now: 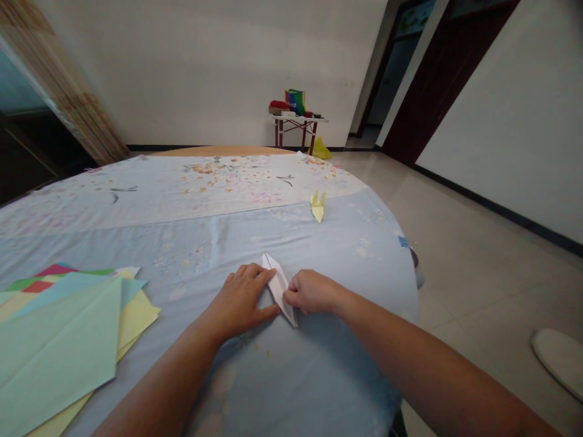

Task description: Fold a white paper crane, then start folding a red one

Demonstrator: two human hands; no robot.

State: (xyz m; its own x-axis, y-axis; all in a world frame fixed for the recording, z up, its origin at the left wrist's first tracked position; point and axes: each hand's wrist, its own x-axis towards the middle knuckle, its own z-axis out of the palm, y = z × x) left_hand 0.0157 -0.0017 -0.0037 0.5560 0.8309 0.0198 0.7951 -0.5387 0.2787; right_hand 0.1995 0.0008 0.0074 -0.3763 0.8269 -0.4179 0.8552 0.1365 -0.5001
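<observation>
A narrow piece of folded white paper [279, 285], pointed at its near end, lies slanted on the cloth in front of me. My left hand [246, 297] rests flat against its left side, thumb and forefinger apart and touching the edge. From the right, my right hand [312, 291] has its fingers curled, with thumb and forefinger pinching the paper's right edge. Farther off stands a small yellow folded paper figure [317, 207] with two upright points; neither hand touches it.
A pile of coloured paper sheets [64, 346] lies at the left, pale green on top. The round table wears a flowered blue and white cloth [182, 243]. A small side table [298, 119] with a colourful bag stands by the wall. A stool [558, 358] is at the right.
</observation>
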